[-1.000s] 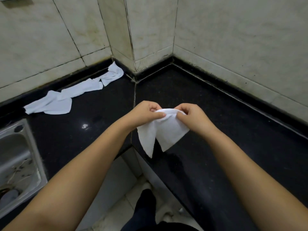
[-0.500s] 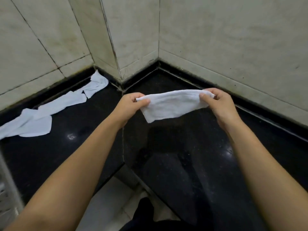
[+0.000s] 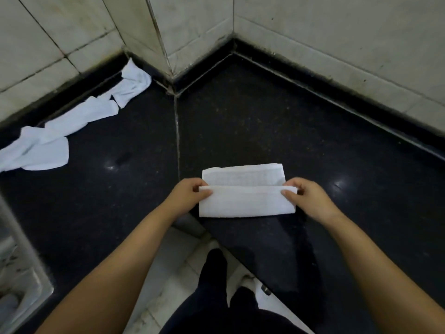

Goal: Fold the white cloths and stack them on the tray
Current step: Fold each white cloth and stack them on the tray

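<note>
Head view: a white cloth (image 3: pixel 245 191) lies on the near edge of the black counter (image 3: pixel 277 121). The left hand (image 3: pixel 186 195) and right hand (image 3: pixel 305 197) pinch its folded layer's ends between their fingers. More white cloths (image 3: pixel 72 124) lie crumpled far left.

A kitchen corner, this: polished black stone counter (image 3: pixel 265 121) meeting pale tiled walls (image 3: pixel 337 32), with a steel sink (image 3: pixel 26 268) at the frame's lower left.
</note>
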